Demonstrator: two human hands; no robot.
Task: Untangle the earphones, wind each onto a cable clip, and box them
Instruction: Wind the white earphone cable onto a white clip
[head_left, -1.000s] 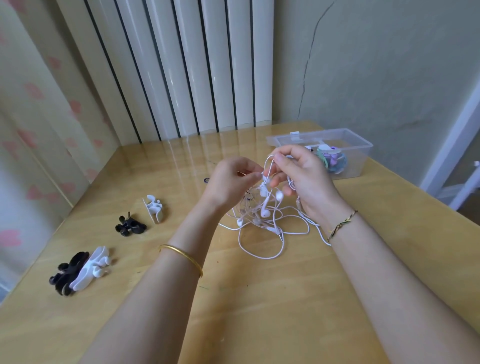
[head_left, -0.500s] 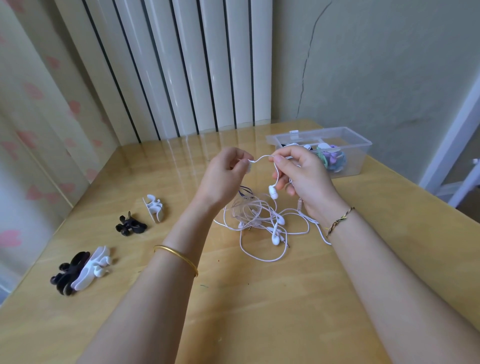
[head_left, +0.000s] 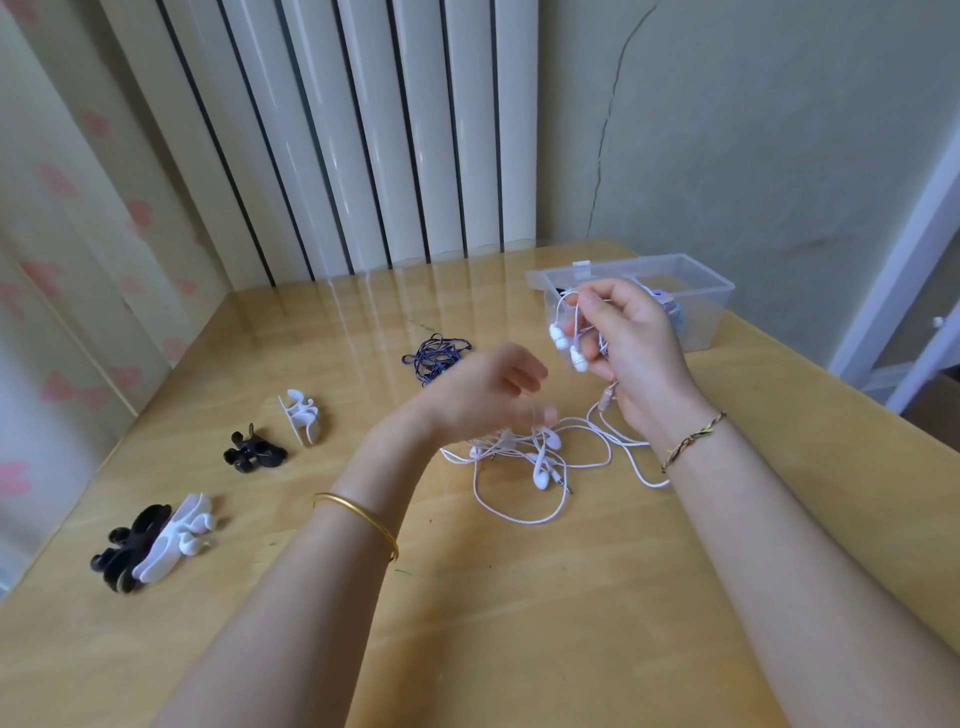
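Right grip (head_left: 626, 345) pinching 2 buds (head_left: 569, 347) aloft by box (head_left: 717, 312), far right; left grip (head_left: 483, 397) blurred above tangle (head_left: 524, 457) on worktop (head_left: 519, 613), state impossible to tell. Could tighten knots if yanked upward.

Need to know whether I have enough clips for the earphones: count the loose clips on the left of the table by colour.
White clips: 2
Black clips: 2
Total: 4
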